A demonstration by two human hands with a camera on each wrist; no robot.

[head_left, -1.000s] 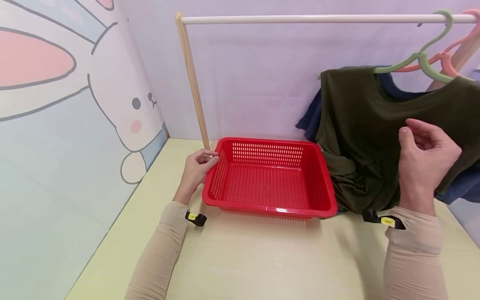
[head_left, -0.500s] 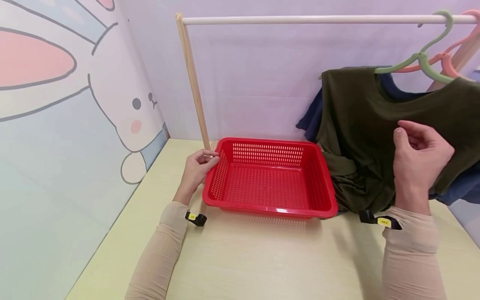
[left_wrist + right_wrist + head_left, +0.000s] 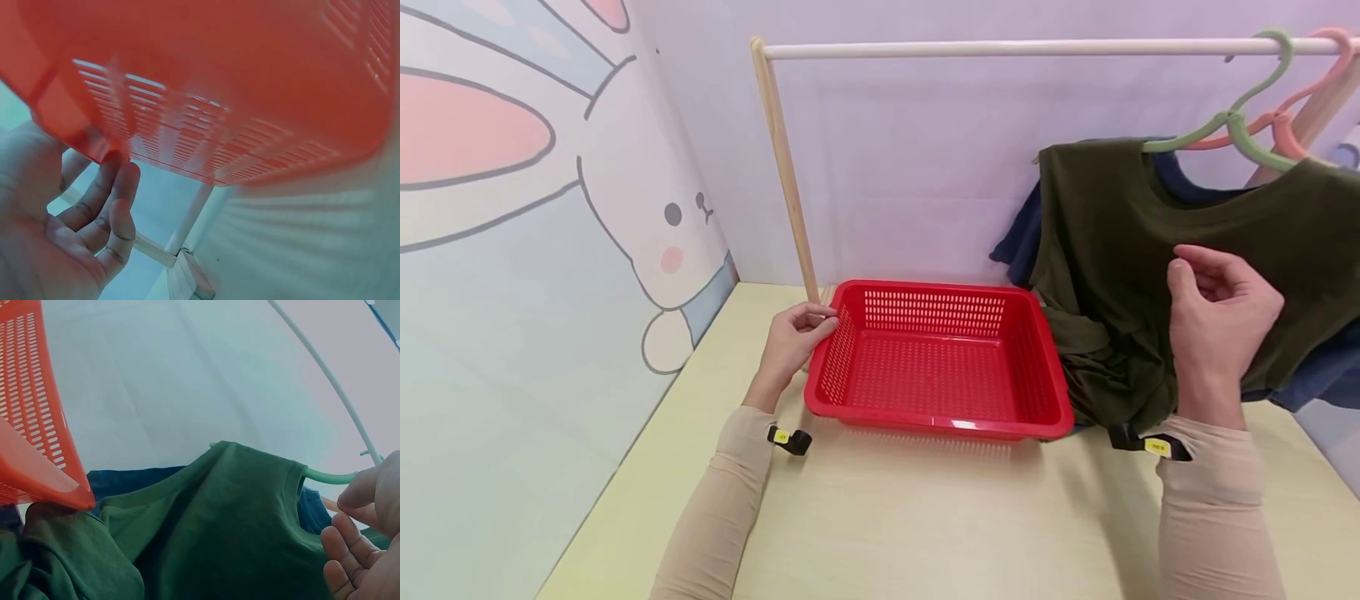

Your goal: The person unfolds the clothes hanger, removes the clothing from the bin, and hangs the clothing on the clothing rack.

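Note:
In the head view a red slotted plastic basket point(image 3: 940, 425) sits on the table. My left hand point(image 3: 792, 337) grips its left rim, thumb above; in the left wrist view, fingers point(image 3: 125, 181) curl beneath the red edge. My right hand point(image 3: 1221, 312) is raised at the right, fingers loosely bent and holding nothing. Behind it hangs a dark olive shirt point(image 3: 1108, 208) on a green hanger point(image 3: 1247, 137), its lower part bunched on the table beside the basket. The right wrist view shows the right thumb point(image 3: 359, 490) and fingers near the shirt's neckline, apart from the cloth.
A white rail point(image 3: 1000, 50) on a wooden frame point(image 3: 786, 167) crosses the back. A pink hanger point(image 3: 1333, 79) and a navy garment point(image 3: 1024, 229) are behind the olive shirt. A wall with a painted rabbit point(image 3: 632, 167) borders the pale table point(image 3: 925, 525) at left.
My right hand has drifted left in front of the olive shirt, its fingers still loosely bent. The left hand keeps its grip on the basket. The head view has shifted slightly.

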